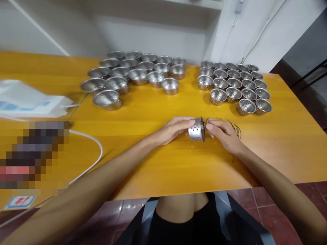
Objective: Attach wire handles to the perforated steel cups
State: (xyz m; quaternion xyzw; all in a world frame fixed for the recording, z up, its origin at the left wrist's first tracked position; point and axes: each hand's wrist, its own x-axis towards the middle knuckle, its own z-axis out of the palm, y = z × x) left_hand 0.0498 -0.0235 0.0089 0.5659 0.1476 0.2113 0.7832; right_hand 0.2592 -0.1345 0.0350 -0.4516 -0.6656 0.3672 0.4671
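A perforated metal cup (196, 130) lies tipped on its side above the yellow table, its rim facing right. My left hand (176, 127) is closed around its base end, the thumb on its wall. At the cup's open side, my right hand (221, 131) pinches a thin wire (205, 127) that reaches toward the rim. Several curved thin wires (238, 131) show just behind and beside my right hand.
Several metal cups (138, 76) stand in rows at the back left, and several more cups (234, 82) at the back right. A white device (33, 102) with a white cable (100, 146) sits left on the yellow table (153, 180). A pixelated area covers the left.
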